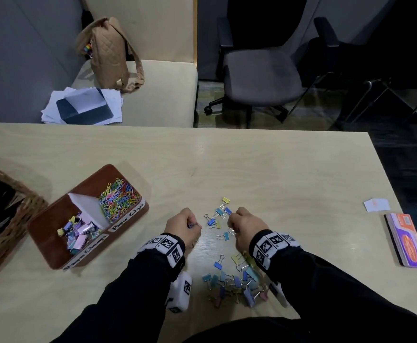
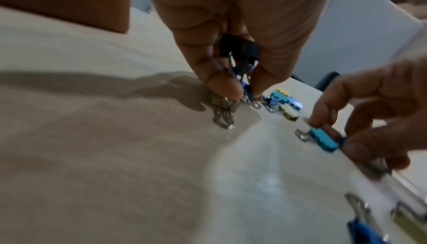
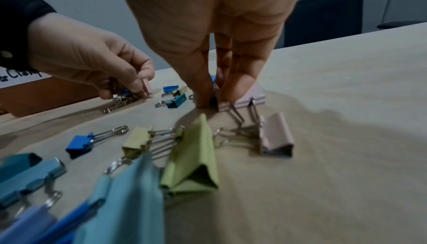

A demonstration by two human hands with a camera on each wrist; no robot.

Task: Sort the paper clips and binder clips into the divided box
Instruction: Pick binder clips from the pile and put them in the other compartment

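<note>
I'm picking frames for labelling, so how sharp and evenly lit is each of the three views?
Head view: mostly sharp, the box labels readable, a soft glare streak on the table, edges bowed by the wide lens. Left wrist view: heavily blurred, the left hand casting a dark shadow leftwards. Right wrist view: the nearest binder clips are smeared and oversized, and the right hand shadows the tabletop.
</note>
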